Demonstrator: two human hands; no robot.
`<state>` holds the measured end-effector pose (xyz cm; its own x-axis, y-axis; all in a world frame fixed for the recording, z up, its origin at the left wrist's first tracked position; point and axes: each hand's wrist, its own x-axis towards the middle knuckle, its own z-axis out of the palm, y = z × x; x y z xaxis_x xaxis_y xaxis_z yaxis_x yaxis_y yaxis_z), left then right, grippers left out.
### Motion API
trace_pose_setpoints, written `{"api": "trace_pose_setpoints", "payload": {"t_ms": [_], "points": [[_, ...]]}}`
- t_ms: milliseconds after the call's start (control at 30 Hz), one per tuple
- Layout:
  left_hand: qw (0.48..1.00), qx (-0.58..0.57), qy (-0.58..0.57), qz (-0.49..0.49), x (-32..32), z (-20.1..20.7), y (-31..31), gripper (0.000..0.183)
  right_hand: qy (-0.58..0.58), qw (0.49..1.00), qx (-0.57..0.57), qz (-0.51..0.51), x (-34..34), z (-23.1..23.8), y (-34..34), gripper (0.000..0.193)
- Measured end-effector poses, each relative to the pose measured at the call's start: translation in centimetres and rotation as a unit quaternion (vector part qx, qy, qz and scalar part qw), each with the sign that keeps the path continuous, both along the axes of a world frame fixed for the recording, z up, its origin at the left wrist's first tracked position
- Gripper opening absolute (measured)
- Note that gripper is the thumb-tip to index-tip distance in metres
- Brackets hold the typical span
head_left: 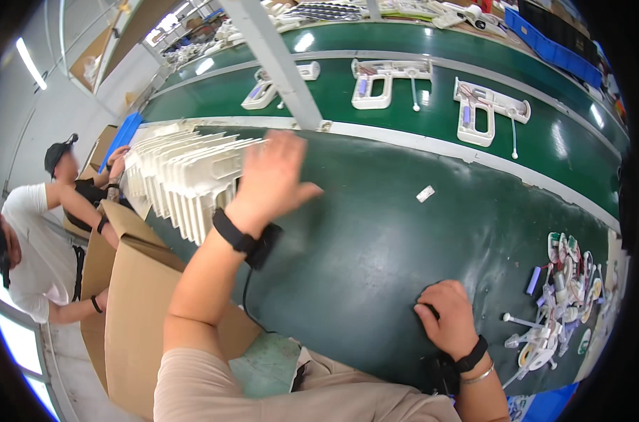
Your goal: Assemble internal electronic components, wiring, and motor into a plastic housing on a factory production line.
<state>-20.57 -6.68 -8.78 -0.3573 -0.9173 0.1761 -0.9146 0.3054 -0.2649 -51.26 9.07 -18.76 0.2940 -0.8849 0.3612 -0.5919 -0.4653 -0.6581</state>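
Note:
My left hand [274,172] is stretched out, fingers extended and thumb apart, beside the right end of a row of white plastic shells [186,176]. Nothing shows in its grasp; whether the fingertips touch the end shell I cannot tell. The shells stand nested closely together along the left of the dark green work table [362,253]. My right hand [450,316] rests on the table near its front edge, with its fingers curled in and no object visible in them. To the right of that hand lies a pile of small electronic parts [562,302] with wires and purple cylinders.
Beyond the table, a green conveyor [432,105] carries white handled housings [372,83] with parts inside. A metal post [274,60] rises at its near edge. An open cardboard box [140,316] stands left, near two people. A small white piece [425,193] lies on the table.

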Motion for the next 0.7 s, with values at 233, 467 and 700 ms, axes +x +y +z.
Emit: {"api": "trace_pose_setpoints", "payload": {"t_ms": [233,467,700], "points": [[0.902,-0.227,-0.360,0.074,10.6,-4.2,-0.5,0.046,-0.011,1.000,-0.020,-0.005,0.6,0.0,1.5,0.008],[0.967,-0.081,0.041,-0.239,-0.6,1.5,2.1,0.068,0.004,0.996,-0.083,-0.016,-1.3,2.6,6.8,0.009],[0.939,0.227,0.105,-0.235,-12.3,-3.7,7.2,0.078,0.047,0.998,-0.037,-0.011,-6.3,2.9,11.8,0.014]]}}
